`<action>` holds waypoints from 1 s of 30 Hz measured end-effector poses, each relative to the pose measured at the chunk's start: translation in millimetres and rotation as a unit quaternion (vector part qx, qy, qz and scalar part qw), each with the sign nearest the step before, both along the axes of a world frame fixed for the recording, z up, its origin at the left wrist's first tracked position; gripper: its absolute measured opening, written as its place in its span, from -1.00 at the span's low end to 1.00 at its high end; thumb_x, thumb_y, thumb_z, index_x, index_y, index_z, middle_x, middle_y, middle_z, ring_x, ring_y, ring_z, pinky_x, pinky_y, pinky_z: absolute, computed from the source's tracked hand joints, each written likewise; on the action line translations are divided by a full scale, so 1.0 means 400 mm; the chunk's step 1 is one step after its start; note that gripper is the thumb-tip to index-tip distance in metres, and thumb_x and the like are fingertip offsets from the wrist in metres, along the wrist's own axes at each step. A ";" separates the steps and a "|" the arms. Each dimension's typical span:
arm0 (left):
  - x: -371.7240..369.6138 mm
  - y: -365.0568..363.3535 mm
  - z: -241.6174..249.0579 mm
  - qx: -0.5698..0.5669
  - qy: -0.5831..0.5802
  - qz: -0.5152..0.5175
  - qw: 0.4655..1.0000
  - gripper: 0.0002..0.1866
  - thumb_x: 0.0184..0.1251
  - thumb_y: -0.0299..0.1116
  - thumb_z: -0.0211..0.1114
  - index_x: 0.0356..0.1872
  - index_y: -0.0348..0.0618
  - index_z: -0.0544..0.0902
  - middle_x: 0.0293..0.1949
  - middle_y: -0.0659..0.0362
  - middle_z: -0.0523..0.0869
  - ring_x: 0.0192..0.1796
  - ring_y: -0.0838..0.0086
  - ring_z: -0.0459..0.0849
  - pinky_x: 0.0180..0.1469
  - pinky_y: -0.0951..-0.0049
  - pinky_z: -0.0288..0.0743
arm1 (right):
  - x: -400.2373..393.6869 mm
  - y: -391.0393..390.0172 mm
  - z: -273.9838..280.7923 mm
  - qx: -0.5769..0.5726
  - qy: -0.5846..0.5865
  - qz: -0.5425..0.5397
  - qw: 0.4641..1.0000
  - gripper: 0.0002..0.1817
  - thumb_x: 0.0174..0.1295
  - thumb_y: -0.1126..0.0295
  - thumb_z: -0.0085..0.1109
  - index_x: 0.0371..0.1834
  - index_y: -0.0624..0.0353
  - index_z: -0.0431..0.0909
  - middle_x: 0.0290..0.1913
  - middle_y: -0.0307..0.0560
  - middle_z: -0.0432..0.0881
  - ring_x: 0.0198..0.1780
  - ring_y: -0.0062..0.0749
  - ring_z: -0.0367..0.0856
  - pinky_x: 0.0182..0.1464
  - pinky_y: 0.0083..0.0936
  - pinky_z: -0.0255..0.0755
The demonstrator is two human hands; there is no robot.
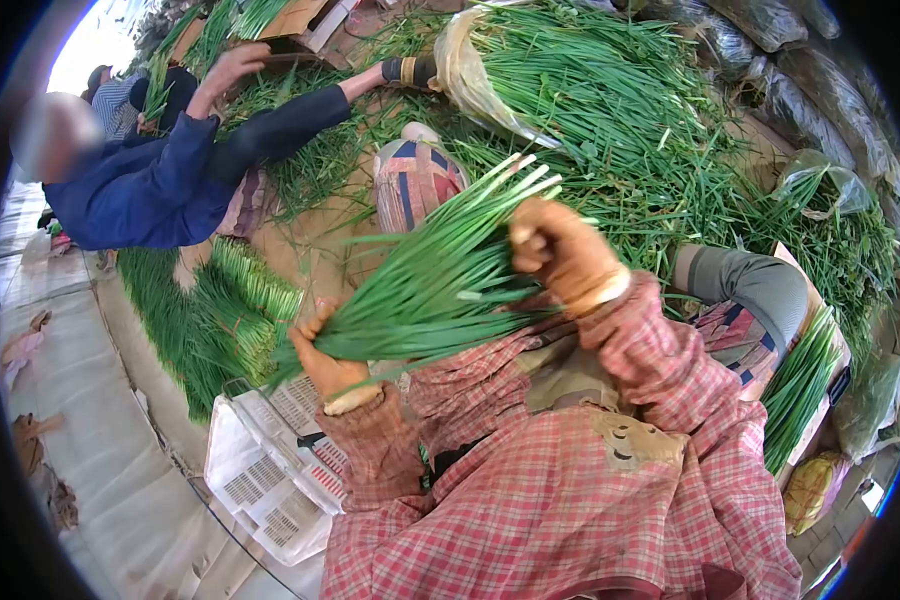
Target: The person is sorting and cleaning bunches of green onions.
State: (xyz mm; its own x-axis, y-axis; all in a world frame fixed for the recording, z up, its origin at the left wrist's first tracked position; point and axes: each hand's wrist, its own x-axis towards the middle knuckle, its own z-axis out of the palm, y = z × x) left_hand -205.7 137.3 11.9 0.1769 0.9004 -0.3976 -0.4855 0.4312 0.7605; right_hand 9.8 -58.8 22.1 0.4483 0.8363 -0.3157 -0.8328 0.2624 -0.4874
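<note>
A loose bunch of long green stalks with pale ends lies across in front of my body. My left hand is wrapped round its leafy lower end. Near the pale ends, on the right side of the bunch, my right hand is raised with its fingers curled in; whatever they pinch, if anything, is too small to make out. Beyond the bunch spreads a big heap of the same green stalks, partly in a clear plastic sheet.
A person in a blue jacket sits at the left, an arm reaching out. Tied green bundles lie at the left beside a white printed crate. A striped cushion is ahead, plastic-wrapped bundles at the upper right.
</note>
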 end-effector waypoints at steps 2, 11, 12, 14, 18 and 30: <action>0.036 0.019 0.037 0.012 -0.062 0.013 0.998 -0.63 0.41 -0.05 -0.14 -0.54 -0.05 0.26 -0.51 0.21 0.44 -0.29 0.34 0.48 -0.03 0.20 0.44 | 0.029 -0.047 0.068 0.134 0.003 -0.067 0.989 -0.71 0.13 0.36 -0.02 -0.74 0.12 0.31 -0.74 -0.34 0.15 -0.68 -0.66 0.03 -0.61 -0.65 -0.05; 0.083 0.035 0.062 -0.011 -0.207 -0.025 0.978 -0.59 0.40 -0.11 -0.10 -0.65 -0.07 0.25 -0.61 0.21 0.38 -0.40 0.35 0.44 0.06 0.16 0.42 | -0.048 0.024 0.124 -0.202 -0.806 -0.019 0.556 -0.46 -0.14 0.30 0.32 0.02 -0.02 0.45 -0.19 -0.13 0.48 -0.08 -0.17 0.41 0.00 -0.29 0.27; 0.084 0.030 0.061 -0.004 -0.193 -0.021 0.981 -0.59 0.40 -0.11 -0.10 -0.65 -0.07 0.25 -0.62 0.21 0.38 -0.40 0.35 0.44 0.06 0.16 0.43 | -0.056 0.053 0.099 -0.180 -0.829 -0.011 0.529 -0.57 -0.10 0.31 0.28 -0.06 -0.02 0.49 -0.25 -0.19 0.49 -0.15 -0.16 0.44 -0.12 -0.31 0.34; 0.082 0.028 0.065 -0.003 -0.179 -0.015 0.984 -0.59 0.40 -0.12 -0.09 -0.65 -0.07 0.26 -0.62 0.20 0.38 -0.40 0.34 0.44 0.05 0.15 0.43 | -0.074 0.082 0.051 -0.172 -0.874 -0.109 0.441 -0.66 -0.08 0.35 0.24 -0.15 0.01 0.53 -0.41 -0.22 0.49 -0.32 -0.19 0.48 -0.30 -0.34 0.38; 0.078 0.038 0.077 -0.002 -0.165 -0.005 0.986 -0.59 0.41 -0.12 -0.11 -0.64 -0.08 0.26 -0.62 0.21 0.38 -0.40 0.35 0.44 -0.01 0.20 0.45 | -0.050 0.014 0.075 -0.080 -0.747 -0.077 0.655 -0.80 -0.05 0.39 0.25 -0.30 0.04 0.57 -0.50 -0.18 0.55 -0.54 -0.39 0.50 -0.48 -0.43 0.38; -0.203 0.270 -0.341 0.213 0.186 -0.155 0.947 -0.73 0.29 -0.37 -0.02 -0.65 -0.05 0.27 -0.68 0.37 0.34 -0.61 0.61 0.16 -0.50 0.54 0.17 | 0.202 -0.513 0.108 0.225 -0.069 -0.219 0.947 -0.92 0.35 0.41 -0.17 -0.25 0.18 0.24 -0.54 -0.32 0.29 -0.76 -0.83 0.06 -0.68 -0.81 0.07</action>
